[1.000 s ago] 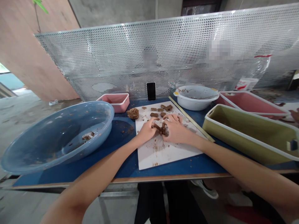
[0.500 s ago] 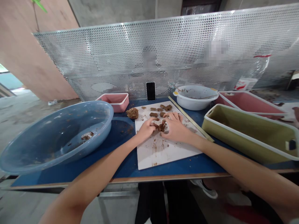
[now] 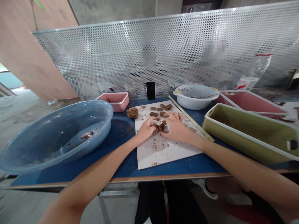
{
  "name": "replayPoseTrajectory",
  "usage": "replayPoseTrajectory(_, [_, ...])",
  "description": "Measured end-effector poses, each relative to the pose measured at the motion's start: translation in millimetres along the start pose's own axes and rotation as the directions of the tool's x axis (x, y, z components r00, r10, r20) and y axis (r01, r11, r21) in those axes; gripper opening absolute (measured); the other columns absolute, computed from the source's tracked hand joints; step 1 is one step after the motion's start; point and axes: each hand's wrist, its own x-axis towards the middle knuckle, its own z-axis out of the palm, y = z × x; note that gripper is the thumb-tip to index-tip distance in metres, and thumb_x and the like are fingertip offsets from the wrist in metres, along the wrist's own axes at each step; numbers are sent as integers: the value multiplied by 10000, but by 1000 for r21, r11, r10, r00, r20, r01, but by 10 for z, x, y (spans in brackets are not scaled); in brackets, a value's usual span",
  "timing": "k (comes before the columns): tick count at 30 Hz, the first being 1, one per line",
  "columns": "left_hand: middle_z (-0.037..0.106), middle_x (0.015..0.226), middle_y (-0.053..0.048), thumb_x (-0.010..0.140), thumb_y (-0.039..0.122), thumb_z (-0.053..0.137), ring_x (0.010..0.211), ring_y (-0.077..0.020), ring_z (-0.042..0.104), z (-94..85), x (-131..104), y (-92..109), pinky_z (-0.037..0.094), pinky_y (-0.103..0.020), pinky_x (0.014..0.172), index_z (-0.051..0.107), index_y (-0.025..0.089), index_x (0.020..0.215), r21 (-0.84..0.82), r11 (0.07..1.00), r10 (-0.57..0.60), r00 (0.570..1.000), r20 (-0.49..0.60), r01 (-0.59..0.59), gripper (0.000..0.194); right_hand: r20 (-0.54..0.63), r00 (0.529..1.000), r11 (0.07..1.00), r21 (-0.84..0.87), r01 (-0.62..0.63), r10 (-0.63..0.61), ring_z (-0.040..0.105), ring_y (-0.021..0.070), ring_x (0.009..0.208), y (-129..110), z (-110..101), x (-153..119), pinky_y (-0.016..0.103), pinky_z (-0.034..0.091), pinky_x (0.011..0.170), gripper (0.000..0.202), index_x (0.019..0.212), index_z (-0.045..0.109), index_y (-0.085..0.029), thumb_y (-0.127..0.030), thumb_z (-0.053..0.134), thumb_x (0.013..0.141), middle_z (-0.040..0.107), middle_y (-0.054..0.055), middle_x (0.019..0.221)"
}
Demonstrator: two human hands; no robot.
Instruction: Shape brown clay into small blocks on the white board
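Note:
Over a white board (image 3: 149, 157), my left hand (image 3: 146, 129) and my right hand (image 3: 175, 126) face each other. Between them is a lumpy piece of brown clay (image 3: 161, 127). My left fingers are closed on its left end, and my right thumb and fingers curl round its right side. Just beyond my fingertips lie short clay pieces (image 3: 153, 114), with several more, such as a joined clay shape (image 3: 167, 107), farther back. A rough clay lump (image 3: 132, 113) rests at the board's left edge. Crumbs are scattered about the board.
A large blue basin (image 3: 102, 140) stands left, a small pink tub (image 3: 121, 107) behind it. A phone (image 3: 150, 90) leans on the perforated metal screen (image 3: 112, 56). Rightward are a yellowish strip (image 3: 191, 119), a white basin (image 3: 193, 104), a green planter (image 3: 231, 133), a pink planter (image 3: 254, 110) and a plastic bottle (image 3: 254, 71).
My hands stay almost in place. The clay between them has shifted slightly, and a pale gap shows more clearly inside my right hand's curl.

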Motion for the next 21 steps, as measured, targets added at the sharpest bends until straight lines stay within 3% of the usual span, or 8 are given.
replayPoseTrajectory(12, [794, 883, -40, 658, 118, 537, 680, -179, 613, 2, -9, -11, 431, -293, 666, 691, 157, 1354, 34, 999, 31, 999, 9, -32, 714, 2, 1000, 1000, -17, 12, -12, 530, 442, 1325, 47, 41, 2, 644, 426, 1078, 291, 938, 680, -265, -506, 802, 830, 651, 140, 1423])
replayPoseTrajectory(21, [819, 953, -56, 676, 95, 533, 827, -216, 722, 13, -11, 6, 539, -337, 827, 677, 157, 1366, 55, 998, 42, 999, 9, -43, 708, 15, 1000, 1000, -17, 10, -10, 528, 443, 1336, 42, 22, 1, 648, 431, 1079, 274, 925, 663, -272, -488, 799, 829, 655, 134, 1415])
